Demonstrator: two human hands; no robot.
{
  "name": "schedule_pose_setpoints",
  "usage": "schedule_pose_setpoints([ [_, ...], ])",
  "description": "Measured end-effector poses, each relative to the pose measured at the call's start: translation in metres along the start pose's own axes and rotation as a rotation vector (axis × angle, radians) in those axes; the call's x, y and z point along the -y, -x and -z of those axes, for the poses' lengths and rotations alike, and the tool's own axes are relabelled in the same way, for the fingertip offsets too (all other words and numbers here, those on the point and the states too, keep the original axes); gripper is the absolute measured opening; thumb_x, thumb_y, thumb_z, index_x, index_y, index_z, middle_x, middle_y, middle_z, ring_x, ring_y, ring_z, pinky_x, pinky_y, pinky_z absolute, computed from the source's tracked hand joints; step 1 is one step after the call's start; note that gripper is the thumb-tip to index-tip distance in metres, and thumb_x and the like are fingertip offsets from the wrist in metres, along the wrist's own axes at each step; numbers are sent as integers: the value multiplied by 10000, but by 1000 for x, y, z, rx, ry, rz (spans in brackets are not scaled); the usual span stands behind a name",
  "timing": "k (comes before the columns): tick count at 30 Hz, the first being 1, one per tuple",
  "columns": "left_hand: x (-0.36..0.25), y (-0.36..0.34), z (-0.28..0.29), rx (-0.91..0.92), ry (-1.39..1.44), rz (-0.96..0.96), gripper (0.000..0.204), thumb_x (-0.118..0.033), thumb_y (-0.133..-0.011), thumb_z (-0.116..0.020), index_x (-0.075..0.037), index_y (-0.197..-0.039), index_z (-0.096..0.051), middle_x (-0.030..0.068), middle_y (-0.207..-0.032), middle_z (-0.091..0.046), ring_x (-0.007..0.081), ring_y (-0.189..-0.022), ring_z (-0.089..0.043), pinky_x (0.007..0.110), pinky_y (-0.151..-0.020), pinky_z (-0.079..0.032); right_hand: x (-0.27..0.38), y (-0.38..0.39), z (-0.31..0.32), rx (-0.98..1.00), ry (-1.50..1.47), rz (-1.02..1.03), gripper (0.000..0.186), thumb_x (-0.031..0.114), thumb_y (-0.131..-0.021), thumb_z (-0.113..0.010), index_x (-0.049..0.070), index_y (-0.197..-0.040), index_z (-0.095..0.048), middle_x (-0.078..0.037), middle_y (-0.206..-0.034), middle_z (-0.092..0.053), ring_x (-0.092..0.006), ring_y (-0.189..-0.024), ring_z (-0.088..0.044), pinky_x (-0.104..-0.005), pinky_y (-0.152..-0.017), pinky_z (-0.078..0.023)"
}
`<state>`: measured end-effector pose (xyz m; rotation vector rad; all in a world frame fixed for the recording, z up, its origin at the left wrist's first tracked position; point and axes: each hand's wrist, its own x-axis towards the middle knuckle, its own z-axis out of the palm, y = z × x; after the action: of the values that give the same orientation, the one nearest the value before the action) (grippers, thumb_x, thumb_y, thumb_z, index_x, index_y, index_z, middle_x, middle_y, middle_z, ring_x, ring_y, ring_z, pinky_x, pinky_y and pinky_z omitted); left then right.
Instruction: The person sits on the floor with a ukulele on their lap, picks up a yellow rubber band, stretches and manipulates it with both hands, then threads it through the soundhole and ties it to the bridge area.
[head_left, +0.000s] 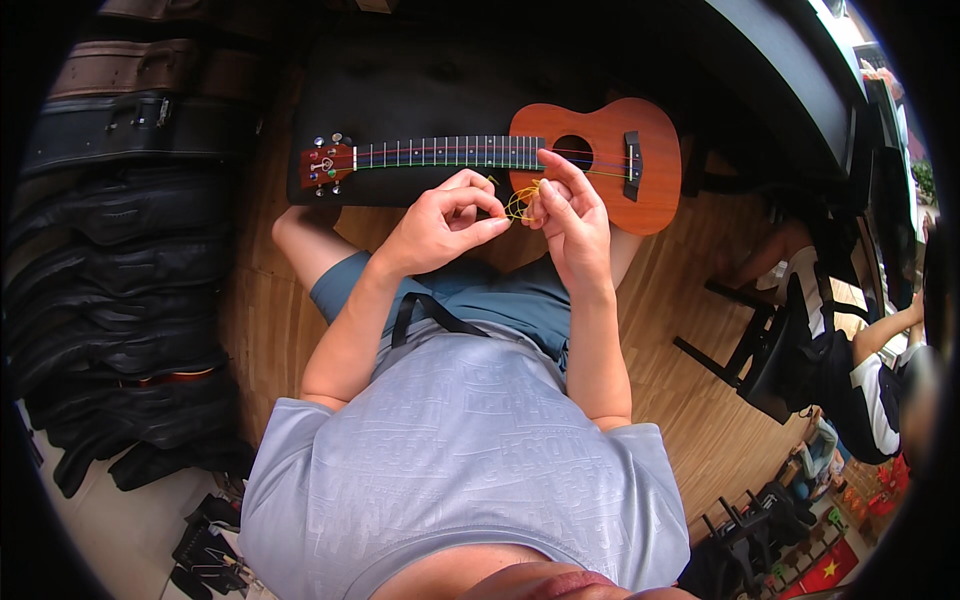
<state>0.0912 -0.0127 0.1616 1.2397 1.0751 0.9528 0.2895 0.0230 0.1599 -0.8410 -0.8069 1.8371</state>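
My left hand (pixel 450 222) has its thumb and index finger pinched on a thin yellow string (pixel 522 200), gathered in loose loops. My right hand (pixel 568 225) holds the same loops between thumb and fingers, its index finger raised. Just beyond both hands an orange-brown wooden ukulele (pixel 650 190) lies flat across a black padded bench (pixel 400 70), headstock to the left and round soundhole to the right. Red, blue and green strings run along its neck. My forearms rise from either side of my grey T-shirt.
Black and brown instrument cases (pixel 120 260) are piled along the left. A large black piece of furniture (pixel 790 90) fills the upper right. A seated person (pixel 830 330) in black and white is at my right by dark stool legs (pixel 735 350). Stands and a red flag (pixel 830 570) sit lower right.
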Motion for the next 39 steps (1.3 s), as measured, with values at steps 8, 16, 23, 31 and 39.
schedule_pose_setpoints([
  [8,1,1,11,190,392,122,196,-153,-945,-540,-3,-856,-629,66,-1010,-576,26,-645,-383,176,-584,-331,-1,2,-3,-31,-19,33,400,43,-922,-665,-25,-1298,-542,-8,-837,-596,-87,-749,-564,-231,-706,-477],
  [16,7,0,7,83,467,191,205,-166,-984,-529,-19,-869,-616,62,-894,-634,0,-585,-383,154,-538,-318,-3,4,-4,12,401,41,227,18,-856,-727,-1,-1080,-693,64,-787,-486,-16,-690,-401,-188,-623,-377],
  [23,6,-1,6,18,431,214,253,-222,-1034,-503,-45,-899,-622,22,-846,-648,-10,-570,-369,156,-525,-307,-9,1,-6,-106,434,86,157,135,-937,-694,-7,-989,-732,27,-795,-616,-31,-701,-526,-197,-632,-436],
  [31,-3,-3,-1,-47,53,232,207,-128,-925,-703,-9,-1095,-697,-22,-841,-672,7,-675,-499,176,-605,-401,-10,1,0,-53,307,13,252,198,-993,-624,-30,-1050,-713,-26,-792,-662,-65,-690,-571,-215,-642,-477],
  [39,15,-3,-4,-124,138,165,182,-128,-916,-719,-3,-1049,-719,-29,-810,-640,25,-741,-518,186,-661,-416,-6,1,-3,-13,183,-40,249,181,-995,-610,-34,-1091,-692,-52,-829,-677,-107,-742,-633,-252,-713,-541],
])
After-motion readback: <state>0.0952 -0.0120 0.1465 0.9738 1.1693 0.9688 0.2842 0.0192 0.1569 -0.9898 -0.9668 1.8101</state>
